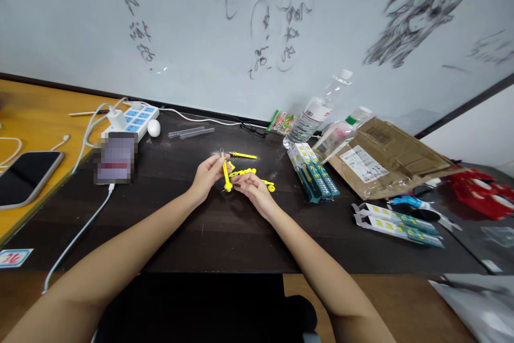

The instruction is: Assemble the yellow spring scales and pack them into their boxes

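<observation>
My left hand point(209, 173) pinches a thin yellow tool point(226, 174) with a metal tip, held upright above the dark table point(193, 225). My right hand point(252, 189) is closed just below and to the right of it, its fingertips on another yellow piece point(242, 173). A further yellow tool point(243, 155) lies on the table just behind the hands, and a yellow part point(269, 186) sticks out to the right of my right hand.
Green-and-yellow packets point(314, 172) lie right of the hands, with more packets point(397, 222) nearer the front. Plastic bottles point(317, 113), a brown cardboard parcel point(385, 158), red items point(480, 190), a power strip point(134, 118), a phone point(26, 177) and cables lie around.
</observation>
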